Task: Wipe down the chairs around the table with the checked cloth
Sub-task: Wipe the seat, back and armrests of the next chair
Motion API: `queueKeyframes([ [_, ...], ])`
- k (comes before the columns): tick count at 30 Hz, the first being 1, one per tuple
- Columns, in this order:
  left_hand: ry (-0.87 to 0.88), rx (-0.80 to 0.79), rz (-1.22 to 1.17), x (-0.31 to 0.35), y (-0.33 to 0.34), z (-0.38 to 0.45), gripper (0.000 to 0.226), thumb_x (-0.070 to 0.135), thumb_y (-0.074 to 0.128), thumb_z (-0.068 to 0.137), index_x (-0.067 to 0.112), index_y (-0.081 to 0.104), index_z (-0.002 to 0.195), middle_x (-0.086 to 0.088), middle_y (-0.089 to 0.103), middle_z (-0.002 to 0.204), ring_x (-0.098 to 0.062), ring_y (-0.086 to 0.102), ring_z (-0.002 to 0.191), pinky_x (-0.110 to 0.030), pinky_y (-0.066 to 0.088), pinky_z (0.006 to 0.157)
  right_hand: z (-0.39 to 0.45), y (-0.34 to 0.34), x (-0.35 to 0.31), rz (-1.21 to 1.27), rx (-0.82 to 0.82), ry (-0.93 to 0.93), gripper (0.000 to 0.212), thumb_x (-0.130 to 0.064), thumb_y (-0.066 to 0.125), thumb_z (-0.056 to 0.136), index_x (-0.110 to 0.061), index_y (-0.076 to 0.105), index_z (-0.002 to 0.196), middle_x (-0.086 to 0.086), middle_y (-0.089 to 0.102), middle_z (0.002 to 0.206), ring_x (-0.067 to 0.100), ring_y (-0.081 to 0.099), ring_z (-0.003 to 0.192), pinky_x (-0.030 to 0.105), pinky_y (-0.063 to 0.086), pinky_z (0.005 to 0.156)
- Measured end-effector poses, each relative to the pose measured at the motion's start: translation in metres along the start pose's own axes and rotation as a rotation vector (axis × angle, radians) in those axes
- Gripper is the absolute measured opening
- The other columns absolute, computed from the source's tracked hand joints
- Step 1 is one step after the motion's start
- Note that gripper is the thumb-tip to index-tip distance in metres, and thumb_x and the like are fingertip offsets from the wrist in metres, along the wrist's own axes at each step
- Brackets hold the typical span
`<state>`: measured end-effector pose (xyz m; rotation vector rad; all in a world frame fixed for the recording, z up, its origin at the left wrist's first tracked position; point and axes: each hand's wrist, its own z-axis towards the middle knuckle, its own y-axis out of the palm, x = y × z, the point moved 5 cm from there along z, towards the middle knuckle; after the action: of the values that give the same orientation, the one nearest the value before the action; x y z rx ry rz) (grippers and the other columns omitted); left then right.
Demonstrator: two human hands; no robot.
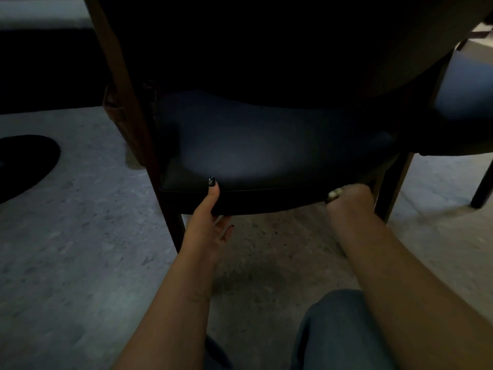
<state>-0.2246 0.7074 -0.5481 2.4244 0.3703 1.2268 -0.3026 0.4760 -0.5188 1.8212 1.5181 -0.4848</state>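
The scene is dim. A chair (266,156) with a dark padded seat and dark wooden frame fills the middle of the head view, its front edge towards the camera. Its backrest rises out of the top of the picture in deep shadow.

The left hand (210,217) grips the front edge of the seat near the front left corner: the thumb, with a dark painted nail, lies up over the front face onto the top of the cushion, and the other fingers curl underneath the seat, where only their tips show.

The right hand (349,198) is at the underside of the front edge near the front right corner, close beside the front right leg (392,188). It is blurred; the fingers look bunched around something pale (334,194) at the seat's lower edge. That pale thing may be the checked cloth, but no pattern can be made out, so I cannot tell, nor can I tell how tight the hand is.

Both bare forearms reach forward from the bottom of the picture. A knee in blue jeans (336,332) shows low between them, over a speckled grey floor (80,263). A dark round shape (24,161) lies on the floor at the left edge. Part of a second chair (464,102) with a bluish seat stands at the right edge.
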Motion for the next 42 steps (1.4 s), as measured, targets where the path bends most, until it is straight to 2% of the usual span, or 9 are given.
queueKeyframes([
  [6,0.055,0.064,0.133,0.003,-0.008,0.004,0.072,0.054,0.074,0.074,0.033,0.047,0.137,0.010,0.065,0.114,-0.009,0.061,0.098,-0.031,0.040,0.072,-0.037,0.013,0.076,0.018,-0.189,0.250,0.021,-0.017,0.036,0.096,-0.014,0.053,0.109,0.011,0.058,0.115,0.029,0.059,0.105,0.044,0.048,0.099],
  [11,0.130,0.027,0.080,0.005,-0.003,0.003,0.034,0.044,0.071,0.082,0.031,0.059,0.111,0.023,0.071,0.072,0.005,0.066,0.061,-0.010,0.045,0.040,-0.068,0.028,0.123,-0.008,-0.364,0.357,0.030,-0.019,0.033,0.097,-0.011,0.062,0.099,0.016,0.064,0.111,0.032,0.062,0.104,0.046,0.048,0.099],
  [16,0.091,-0.053,-0.004,0.008,0.000,-0.003,0.064,0.042,0.078,0.069,0.015,0.062,0.125,-0.007,0.071,0.115,-0.024,0.069,0.103,-0.040,0.053,0.094,-0.099,0.036,0.161,-0.106,-0.523,0.533,0.040,-0.024,0.030,0.098,-0.006,0.060,0.117,0.021,0.064,0.113,0.037,0.061,0.103,0.048,0.047,0.098],
  [21,0.098,-0.021,0.046,0.013,-0.010,0.001,0.073,0.047,0.077,0.065,0.018,0.060,0.129,-0.005,0.070,0.117,-0.023,0.068,0.104,-0.037,0.056,0.086,-0.105,0.027,0.123,-0.373,-0.742,0.584,0.047,-0.020,0.027,0.094,0.003,0.060,0.118,0.026,0.063,0.116,0.038,0.060,0.108,0.049,0.047,0.090],
  [24,0.044,0.069,0.095,0.012,-0.018,0.002,0.080,0.062,0.073,0.052,0.031,0.061,0.125,0.005,0.069,0.115,-0.018,0.064,0.104,-0.036,0.038,0.085,-0.093,0.022,0.061,-0.795,-0.703,-0.123,0.032,-0.016,0.039,0.089,-0.003,0.068,0.088,0.017,0.070,0.087,0.033,0.067,0.087,0.039,0.055,0.074],
  [28,0.053,0.120,0.103,0.010,-0.019,0.004,0.060,0.061,0.073,0.065,0.032,0.063,0.118,0.009,0.070,0.110,-0.014,0.065,0.101,-0.032,0.034,0.072,-0.126,0.035,0.017,-0.643,-0.820,-1.099,0.025,-0.021,0.039,0.090,-0.013,0.063,0.092,0.000,0.064,0.077,0.000,0.060,0.070,0.012,0.047,0.059],
  [32,0.068,0.021,0.016,0.009,-0.013,0.001,0.054,0.058,0.064,0.078,0.025,0.067,0.121,0.000,0.072,0.114,-0.023,0.065,0.109,-0.043,0.048,0.095,-0.137,0.043,0.088,-1.073,-1.013,-1.658,0.046,-0.013,0.037,0.088,0.000,0.054,0.128,0.019,0.053,0.132,0.031,0.043,0.131,0.042,0.034,0.111],
  [37,0.028,0.000,-0.072,0.011,-0.018,-0.002,0.064,0.070,0.053,0.078,0.024,0.068,0.120,-0.005,0.072,0.114,-0.025,0.064,0.111,-0.050,0.045,0.100,-0.125,0.047,0.118,-1.144,-0.930,-2.127,0.041,-0.008,0.038,0.094,0.004,0.052,0.131,0.023,0.050,0.137,0.044,0.036,0.134,0.051,0.022,0.115],
  [42,0.027,0.044,-0.055,0.008,-0.015,-0.002,0.063,0.072,0.050,0.078,0.025,0.068,0.117,0.000,0.075,0.102,-0.019,0.064,0.108,-0.046,0.038,0.104,-0.085,0.032,0.098,-1.205,-1.265,-2.573,0.043,-0.003,0.039,0.094,0.001,0.045,0.137,0.017,0.045,0.143,0.041,0.031,0.136,0.049,0.022,0.116],
])
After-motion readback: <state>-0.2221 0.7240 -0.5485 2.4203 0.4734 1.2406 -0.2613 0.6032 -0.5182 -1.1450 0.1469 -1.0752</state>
